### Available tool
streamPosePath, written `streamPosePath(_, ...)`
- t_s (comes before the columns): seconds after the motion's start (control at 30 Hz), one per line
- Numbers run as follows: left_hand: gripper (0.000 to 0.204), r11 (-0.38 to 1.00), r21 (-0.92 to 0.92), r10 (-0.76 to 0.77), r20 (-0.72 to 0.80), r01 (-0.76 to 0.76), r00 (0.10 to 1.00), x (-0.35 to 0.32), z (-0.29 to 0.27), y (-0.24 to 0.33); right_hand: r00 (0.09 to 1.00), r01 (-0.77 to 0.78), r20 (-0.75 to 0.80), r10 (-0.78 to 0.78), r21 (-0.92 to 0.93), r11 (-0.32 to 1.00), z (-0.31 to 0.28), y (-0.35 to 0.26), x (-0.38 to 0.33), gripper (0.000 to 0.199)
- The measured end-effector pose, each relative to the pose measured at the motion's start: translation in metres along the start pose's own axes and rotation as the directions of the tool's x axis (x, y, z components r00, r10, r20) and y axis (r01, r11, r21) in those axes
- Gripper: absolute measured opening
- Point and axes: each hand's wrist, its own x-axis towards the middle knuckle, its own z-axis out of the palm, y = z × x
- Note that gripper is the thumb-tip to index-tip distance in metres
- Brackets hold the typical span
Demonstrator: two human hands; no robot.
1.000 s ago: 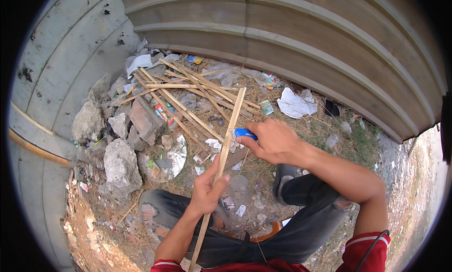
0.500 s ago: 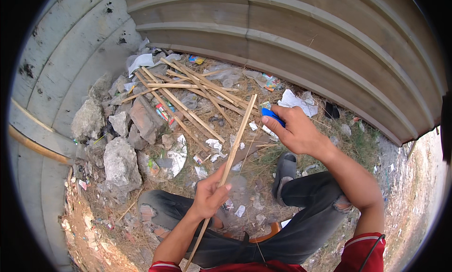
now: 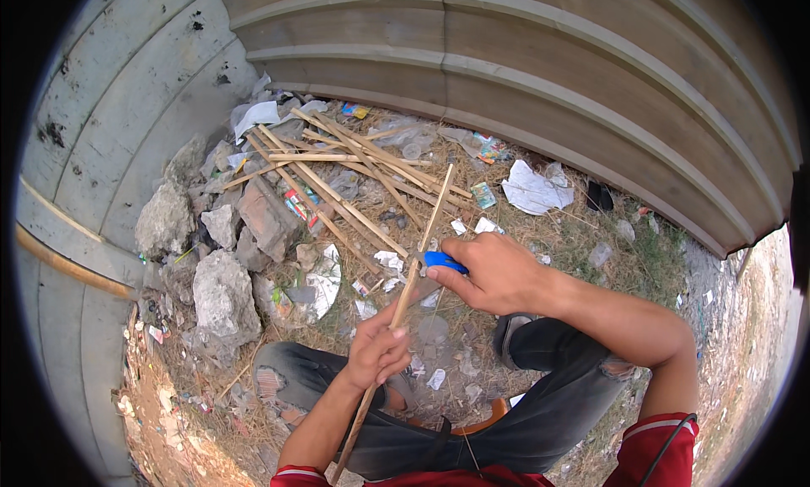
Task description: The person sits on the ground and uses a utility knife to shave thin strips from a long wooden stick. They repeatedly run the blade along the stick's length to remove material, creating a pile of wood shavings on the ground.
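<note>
My left hand [image 3: 380, 352] is closed around a long, thin bamboo strip [image 3: 436, 213], which slants from my lap up and away to the right. A blue-handled cutter knife [image 3: 445, 262] sits in my closed right hand [image 3: 499, 274], its blade end against the strip a short way above my left hand. Most of the handle is hidden by my fingers. Farther off, a loose pile of similar bamboo strips [image 3: 325, 196] lies crisscrossed on the ground.
Large grey rocks [image 3: 224, 293] and broken rubble lie at the left beside a pale wall [image 3: 126, 116]. A corrugated metal sheet [image 3: 523, 40] closes off the far side. Scraps of white paper [image 3: 537, 188] and wrappers litter the dry grass. An orange seat edge [image 3: 488, 415] shows between my legs.
My right hand has brought the cutter knife down and toward me along the bamboo strip, from near its far end to its middle. My left hand keeps its hold.
</note>
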Motion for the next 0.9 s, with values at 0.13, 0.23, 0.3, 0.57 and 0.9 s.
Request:
streamPosePath(0.13,0.058,0.999,-0.031,-0.019,0.019,0.02,1.0,-0.001,0.001,0.003,0.999,0.035,-0.017,-0.036,-0.024,0.999,0.003,0.005,0.0,0.045)
streamPosePath(0.23,0.058,0.998,-0.034,-0.053,0.006,0.054,0.999,0.0,0.0,0.005,0.999,0.014,-0.04,-0.019,-0.118,0.993,0.004,0.009,0.003,0.045)
streamPosePath(0.3,0.059,0.995,-0.072,-0.066,0.007,0.066,0.998,0.003,-0.001,0.005,0.998,-0.008,-0.067,-0.004,-0.183,0.983,0.005,0.013,0.008,0.046)
streamPosePath(0.57,0.061,0.973,-0.159,-0.126,0.229,0.165,0.965,-0.019,-0.009,-0.02,0.74,-0.297,-0.622,0.257,0.042,0.954,-0.076,0.089,0.014,0.052)
streamPosePath(0.9,0.06,0.983,-0.118,-0.111,0.206,0.137,0.972,-0.009,0.002,-0.016,0.874,-0.238,-0.29,0.391,0.446,0.863,-0.029,0.038,0.003,0.045)
